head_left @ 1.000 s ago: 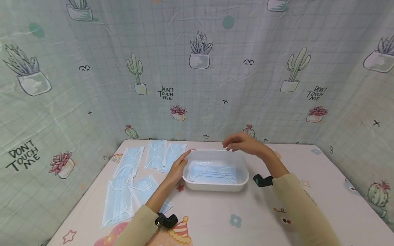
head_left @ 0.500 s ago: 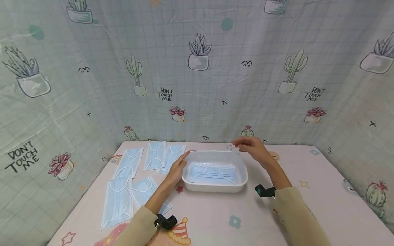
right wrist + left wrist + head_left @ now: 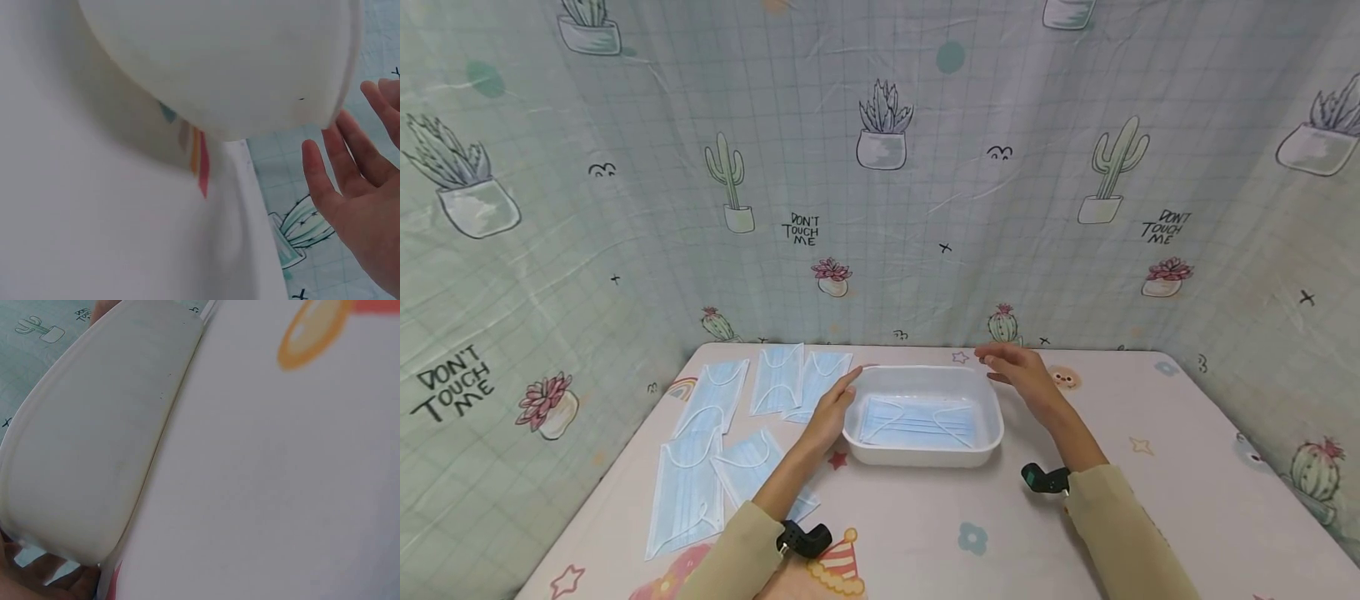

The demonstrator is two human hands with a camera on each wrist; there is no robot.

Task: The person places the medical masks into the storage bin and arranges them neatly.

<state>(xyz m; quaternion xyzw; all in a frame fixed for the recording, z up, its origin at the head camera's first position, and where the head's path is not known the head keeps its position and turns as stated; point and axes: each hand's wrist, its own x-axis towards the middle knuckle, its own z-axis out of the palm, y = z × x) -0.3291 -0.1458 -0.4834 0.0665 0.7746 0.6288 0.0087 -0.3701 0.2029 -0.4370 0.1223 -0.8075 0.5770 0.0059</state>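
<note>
A white plastic tub [image 3: 925,457] stands on the table, with a blue face mask [image 3: 917,422] lying flat inside it. My left hand [image 3: 830,414] grips the tub's left side near the rim; in the left wrist view its bent fingers [image 3: 81,581] lie against the outer wall. Beyond the tub's back right corner hovers my right hand [image 3: 1024,375], holding nothing. The right wrist view shows its fingers [image 3: 319,175] loosely spread close to the tub's rim; whether they touch it I cannot tell.
Several more masks lie left of the tub, among them a front-left mask [image 3: 685,500] and a back mask [image 3: 777,379]. The pink printed tablecloth [image 3: 910,533] covers the table. A cactus-patterned curtain [image 3: 955,200] rises behind and at both sides.
My right hand has moved right, from above the tub's back rim to beyond its back right corner. The left hand and the tub stay in place.
</note>
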